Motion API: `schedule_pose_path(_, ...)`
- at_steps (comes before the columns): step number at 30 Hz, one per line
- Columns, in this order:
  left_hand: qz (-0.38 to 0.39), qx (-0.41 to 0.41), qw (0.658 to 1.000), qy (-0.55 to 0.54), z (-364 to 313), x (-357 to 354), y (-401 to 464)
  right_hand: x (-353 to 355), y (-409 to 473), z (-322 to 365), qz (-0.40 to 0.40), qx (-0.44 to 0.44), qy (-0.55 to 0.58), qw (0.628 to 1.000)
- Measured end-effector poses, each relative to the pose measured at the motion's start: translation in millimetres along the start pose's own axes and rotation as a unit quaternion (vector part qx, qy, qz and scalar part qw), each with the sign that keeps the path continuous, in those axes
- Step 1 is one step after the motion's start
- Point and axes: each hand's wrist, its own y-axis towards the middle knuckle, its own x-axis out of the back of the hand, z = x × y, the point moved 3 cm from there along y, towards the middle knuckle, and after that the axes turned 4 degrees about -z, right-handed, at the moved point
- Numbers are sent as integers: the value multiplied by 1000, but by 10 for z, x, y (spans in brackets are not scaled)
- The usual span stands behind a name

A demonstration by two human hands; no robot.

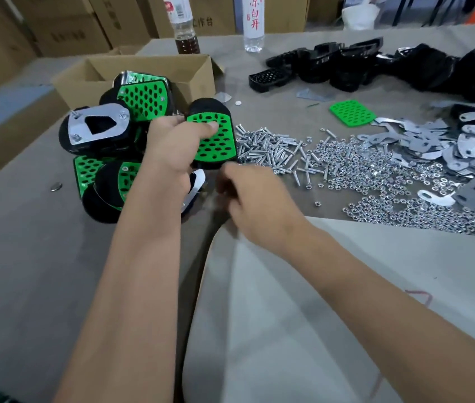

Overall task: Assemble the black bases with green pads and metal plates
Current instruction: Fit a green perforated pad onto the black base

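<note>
The left hand (176, 141) gripped a black base (211, 112) already fitted with a green pad (215, 138), thumb pressed on the pad's perforated face, fingers curled round its left edge. The piece's long axis ran away from the person, its rounded end farthest. Directly below it, close to its near end, the right hand (247, 196) was blurred; its fingers looked curled, but whether they pinched anything could not be told.

Just right of both hands lay a heap of silver screws (271, 149), then a wider spread of nuts (375, 175), and beyond those a pile of metal plates (448, 146). The right hand was the nearer to all three, so it seemed best placed for fetching the next fastener or plate, while the left steadied the base.

Left of the gripping hand, a stack of finished assemblies (108, 146) sat on the table (26, 271), some showing green pads, one showing a plate bolted on. Behind them stood an open cardboard box (149, 74). Farther away to the right lay a loose green pad (352, 113) and a pile of bare black bases (332, 65).

A clear bottle (254, 24) at the far edge carried red Chinese characters, seemingly "凉白开"; a second bottle (185, 30) held brown liquid, its label unreadable.
</note>
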Motion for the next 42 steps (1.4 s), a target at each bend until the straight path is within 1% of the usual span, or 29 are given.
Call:
schedule_pose_path(3,-60,2,997,-46,-7,7,24,67,-6,-150,-49,-75,-64,994)
schedule_pose_path(4,-80,4,995,-59,-13,7,29,49,-8,-165,-50,-100,-97,989)
schedule_pose_path(6,-98,4,992,-76,-32,-11,23,19,15,-157,-17,-127,-162,978)
schedule_pose_path(7,-97,3,992,-78,-36,-28,17,30,35,-146,4,-130,-179,975)
schedule_pose_path(11,-70,10,995,-66,-19,-124,-12,191,107,-194,53,-122,-188,973)
schedule_pose_path(15,-51,12,995,-84,15,-318,-71,398,79,-362,35,-150,-258,954)
schedule_pose_path(17,-48,18,994,-98,66,-444,-131,472,80,-495,27,-136,-285,948)
schedule_pose_path(18,-48,22,993,-101,95,-509,-170,508,82,-572,24,-132,-278,951)
schedule_pose_path(19,-51,26,993,-104,128,-573,-204,554,80,-658,15,-140,-260,955)
schedule_pose_path(20,-52,31,992,-109,158,-651,-240,626,61,-767,-11,-156,-228,961)
schedule_pose_path(21,-52,39,991,-116,191,-726,-273,702,30,-883,-43,-179,-173,968)
schedule_pose_path(22,-48,50,990,-124,221,-810,-310,783,-29,-992,-75,-211,-85,971)
schedule_pose_path(23,-44,60,988,-133,250,-890,-346,855,-113,-1077,-99,-236,25,966)
schedule_pose_path(24,-39,67,987,-139,278,-961,-378,911,-210,-1149,-119,-253,137,950)
schedule_pose_path(25,-29,71,987,-143,307,-1044,-417,976,-320,-1201,-130,-258,224,931)
schedule_pose_path(26,-18,71,987,-145,342,-1110,-450,1026,-417,-1244,-134,-252,277,917)
schedule_pose_path(27,-4,67,988,-142,376,-1175,-486,1074,-512,-1281,-136,-245,307,909)
schedule_pose_path(29,29,58,991,-121,451,-1248,-550,1132,-636,-1358,-145,-239,333,901)
schedule_pose_path(31,62,52,993,-91,501,-1321,-605,1167,-729,-1464,-170,-234,341,894)
schedule_pose_path(34,87,17,994,-59,510,-1398,-663,1164,-815,-1556,-210,-220,349,886)
schedule_pose_path(36,110,-3,993,-46,491,-1452,-704,1181,-840,-1569,-229,-203,378,874)
schedule_pose_path(42,153,-63,986,6,516,-1540,-770,1184,-851,-1585,-246,-180,409,860)
